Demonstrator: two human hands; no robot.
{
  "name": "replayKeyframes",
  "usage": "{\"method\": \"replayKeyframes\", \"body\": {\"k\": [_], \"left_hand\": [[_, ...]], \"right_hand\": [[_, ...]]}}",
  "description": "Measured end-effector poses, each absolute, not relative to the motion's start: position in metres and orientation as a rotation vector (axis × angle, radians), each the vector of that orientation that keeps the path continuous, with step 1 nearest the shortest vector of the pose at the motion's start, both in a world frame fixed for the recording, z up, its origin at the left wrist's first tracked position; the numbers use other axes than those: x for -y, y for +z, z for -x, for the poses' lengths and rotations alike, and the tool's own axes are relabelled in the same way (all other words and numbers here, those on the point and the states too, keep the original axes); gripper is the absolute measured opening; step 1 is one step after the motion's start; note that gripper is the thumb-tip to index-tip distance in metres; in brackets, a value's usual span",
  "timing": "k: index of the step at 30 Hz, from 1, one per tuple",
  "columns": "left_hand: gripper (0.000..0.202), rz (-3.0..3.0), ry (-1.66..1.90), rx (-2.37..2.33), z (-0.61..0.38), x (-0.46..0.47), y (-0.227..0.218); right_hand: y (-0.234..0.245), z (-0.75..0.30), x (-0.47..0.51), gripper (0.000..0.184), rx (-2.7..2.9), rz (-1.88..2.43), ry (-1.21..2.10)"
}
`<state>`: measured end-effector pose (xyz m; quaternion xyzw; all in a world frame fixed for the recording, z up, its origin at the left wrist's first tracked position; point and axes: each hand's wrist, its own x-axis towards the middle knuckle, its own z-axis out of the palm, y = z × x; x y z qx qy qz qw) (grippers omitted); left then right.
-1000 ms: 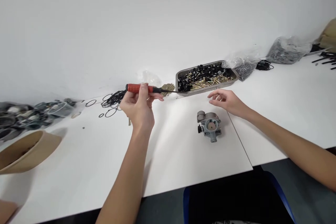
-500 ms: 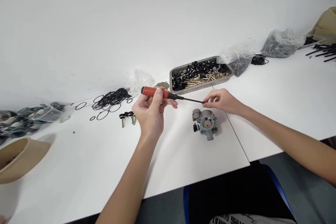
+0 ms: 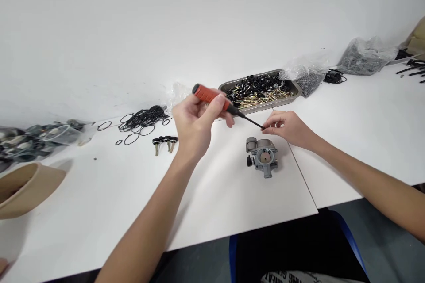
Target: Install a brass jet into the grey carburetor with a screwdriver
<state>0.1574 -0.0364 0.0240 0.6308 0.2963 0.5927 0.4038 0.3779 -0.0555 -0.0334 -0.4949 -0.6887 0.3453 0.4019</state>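
Observation:
My left hand [image 3: 194,126] grips a red-handled screwdriver [image 3: 212,97], its thin black shaft slanting down to the right. My right hand [image 3: 287,126] pinches at the shaft's tip, fingers closed on something too small to make out. Just below the tip a grey metal carburetor body [image 3: 263,155] stands on the white table [image 3: 232,194], touched by neither hand. Three small black-capped brass parts [image 3: 164,142] lie on the table left of my left hand.
A metal tray [image 3: 229,86] of black and brass parts sits by the wall. Black rubber rings [image 3: 142,119] lie to the left, plastic bags of small parts [image 3: 363,57] at the right. A tan container [image 3: 23,188] and grey castings [image 3: 23,139] are at the far left.
My left hand lifted the screwdriver handle and tilted the tip down to the right. My right hand came in from near the tray and closed its fingers at the tip.

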Motion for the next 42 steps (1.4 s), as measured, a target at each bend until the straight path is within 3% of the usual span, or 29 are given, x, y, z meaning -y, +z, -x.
{"method": "replayKeyframes", "body": {"k": [6,15,23,31,37,42], "left_hand": [[0.019,-1.747,1.459,-0.689,-0.181,0.017,0.049],[0.014,-1.716,1.646,-0.442,-0.181,0.013,0.053],[0.017,-1.713,1.602,-0.416,-0.18,0.007,0.049],[0.012,-1.901,1.313,-0.301,-0.163,0.015,0.066],[0.017,-1.969,1.237,-0.244,-0.149,0.023,0.073],[0.012,-1.894,1.151,-0.205,-0.154,0.029,0.068]], "right_hand": [[-0.024,-0.385,0.058,0.016,1.664,1.303,0.785],[-0.018,-0.387,0.059,0.017,1.626,1.28,0.818],[-0.016,-0.391,0.057,0.018,1.616,1.271,0.77],[-0.019,-0.38,0.06,0.034,1.458,1.253,1.159],[-0.01,-0.382,0.064,0.034,1.909,1.106,1.352],[-0.01,-0.377,0.07,0.022,1.976,1.096,1.31]]}}
